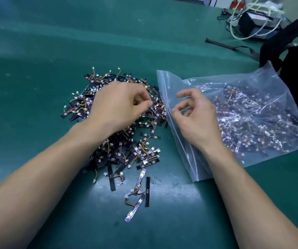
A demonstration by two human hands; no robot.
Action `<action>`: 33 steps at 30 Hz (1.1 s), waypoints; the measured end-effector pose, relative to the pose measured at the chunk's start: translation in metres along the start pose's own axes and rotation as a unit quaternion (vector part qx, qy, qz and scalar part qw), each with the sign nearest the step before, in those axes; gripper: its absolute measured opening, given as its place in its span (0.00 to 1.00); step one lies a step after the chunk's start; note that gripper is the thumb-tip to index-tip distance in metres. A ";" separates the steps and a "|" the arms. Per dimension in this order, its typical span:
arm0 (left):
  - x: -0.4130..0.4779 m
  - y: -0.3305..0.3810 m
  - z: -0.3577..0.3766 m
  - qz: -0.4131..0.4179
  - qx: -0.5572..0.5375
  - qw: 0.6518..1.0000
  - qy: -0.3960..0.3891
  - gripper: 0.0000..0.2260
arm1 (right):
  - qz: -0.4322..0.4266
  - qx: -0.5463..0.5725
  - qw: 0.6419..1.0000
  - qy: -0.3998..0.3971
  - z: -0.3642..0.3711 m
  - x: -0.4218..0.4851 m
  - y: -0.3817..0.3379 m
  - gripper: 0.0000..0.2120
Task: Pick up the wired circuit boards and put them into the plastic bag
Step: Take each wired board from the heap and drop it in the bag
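Observation:
A heap of small black wired circuit boards with yellow-orange leads and white plugs lies on the green mat. My left hand rests over the heap's top, thumb and fingertips pinched on a board at the heap's right side. A clear zip plastic bag lies to the right, holding many boards, its zip edge facing the heap. My right hand hovers above the bag's zip edge, fingers curled and apart, holding nothing I can see.
The green mat covers the table. A few loose boards lie nearer me. A black bag stands at the right edge, a black strap beside it. A box with white cables sits at the back right.

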State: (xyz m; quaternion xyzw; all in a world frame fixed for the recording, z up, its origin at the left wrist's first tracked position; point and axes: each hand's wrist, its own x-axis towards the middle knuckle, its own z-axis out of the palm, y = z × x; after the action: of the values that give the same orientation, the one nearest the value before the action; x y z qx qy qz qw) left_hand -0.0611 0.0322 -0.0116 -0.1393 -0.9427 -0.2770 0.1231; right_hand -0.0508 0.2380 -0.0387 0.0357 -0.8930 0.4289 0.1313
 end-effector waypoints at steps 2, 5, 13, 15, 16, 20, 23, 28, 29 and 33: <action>-0.004 -0.015 0.000 0.027 0.024 0.999 -0.020 0.04 | 0.004 -0.060 0.997 -0.051 0.003 0.000 0.002 0.14; -0.008 -0.023 0.006 0.068 0.061 0.995 -0.047 0.09 | 0.004 -0.099 0.992 -0.075 0.005 -0.002 0.002 0.12; -0.002 -0.021 0.013 0.121 0.119 0.984 -0.053 0.11 | 0.009 -0.102 0.992 -0.077 0.004 -0.001 0.000 0.11; -0.001 -0.022 0.014 0.124 0.115 0.984 -0.057 0.09 | 0.010 -0.099 0.992 -0.077 0.005 -0.001 0.000 0.10; -0.001 -0.022 0.014 0.127 0.113 0.984 -0.054 0.08 | 0.011 -0.096 0.992 -0.075 0.005 -0.001 0.001 0.10; -0.003 -0.024 0.009 0.149 0.115 0.982 -0.010 0.07 | 0.009 -0.090 0.994 -0.067 0.006 -0.001 0.003 0.09; -0.006 -0.028 0.004 0.155 0.095 0.983 0.030 0.06 | 0.003 -0.096 0.993 -0.067 0.006 -0.001 0.004 0.06; -0.007 -0.032 0.000 0.135 0.061 0.987 0.067 0.09 | -0.007 -0.114 0.992 -0.061 0.005 -0.001 0.003 0.03; -0.007 -0.032 0.001 0.132 0.052 0.988 0.069 0.10 | -0.006 -0.114 0.992 -0.060 0.005 -0.001 0.003 0.04; -0.010 -0.031 0.004 0.117 -0.025 0.992 0.051 0.11 | -0.026 -0.099 0.994 -0.038 0.004 -0.003 0.001 0.09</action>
State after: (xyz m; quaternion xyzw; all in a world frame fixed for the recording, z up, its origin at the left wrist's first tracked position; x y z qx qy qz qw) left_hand -0.0631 0.0080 -0.0333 -0.2371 -0.9053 -0.2909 0.1991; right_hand -0.0488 0.2354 -0.0421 0.0622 -0.9342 0.3331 0.1115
